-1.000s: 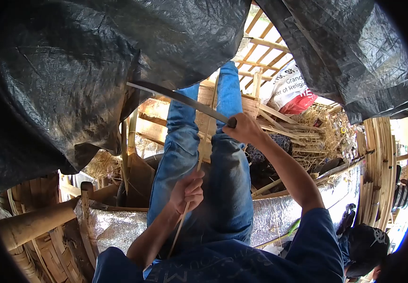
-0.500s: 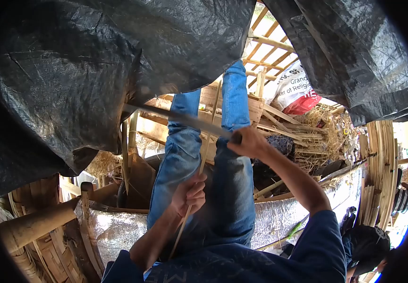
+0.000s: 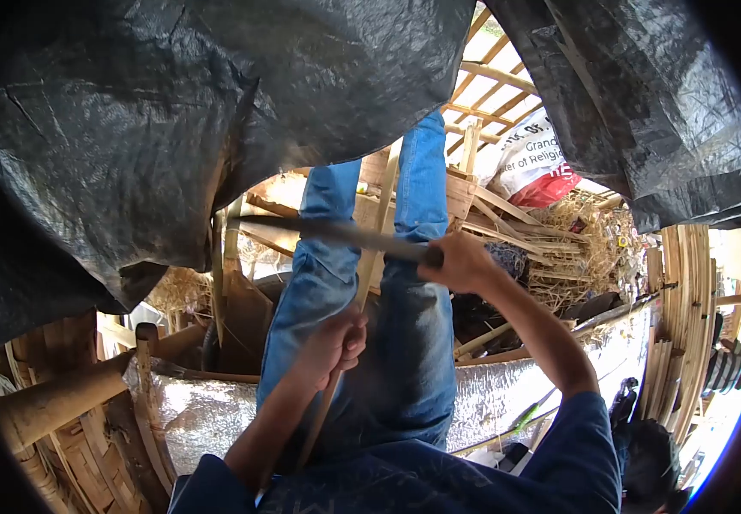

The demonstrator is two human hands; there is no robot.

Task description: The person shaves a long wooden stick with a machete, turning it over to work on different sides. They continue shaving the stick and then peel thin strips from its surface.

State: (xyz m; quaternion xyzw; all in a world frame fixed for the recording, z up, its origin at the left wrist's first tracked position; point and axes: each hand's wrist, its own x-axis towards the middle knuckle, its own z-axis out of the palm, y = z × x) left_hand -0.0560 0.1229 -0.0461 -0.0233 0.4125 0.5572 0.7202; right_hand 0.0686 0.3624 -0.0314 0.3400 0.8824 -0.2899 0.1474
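Observation:
My right hand [image 3: 465, 261] is closed round the dark handle of a machete [image 3: 362, 236]. Its long blade points left across my knees and is slightly blurred. My left hand [image 3: 336, 349] grips a long, thin bamboo strip [image 3: 373, 257], which slants up from my lap between my legs. The blade crosses the strip in this view, above my left fist. Below the fist, the strip's lower end reaches toward my belly. My legs in blue jeans [image 3: 426, 338] stretch out ahead on both sides of the strip.
Black plastic sheeting [image 3: 130, 128] hangs over the left and top, with more at the upper right. Straw and split strips [image 3: 550, 257] lie beyond my right knee. Bamboo slats [image 3: 687, 300] stand at the right, near a person in dark clothing [image 3: 651, 458]. A bamboo pole [image 3: 70, 403] lies left.
The machete blade has swung a little lower and lies more level. My left hand has turned slightly, and the strip now shows a wider face. The view has shifted slightly.

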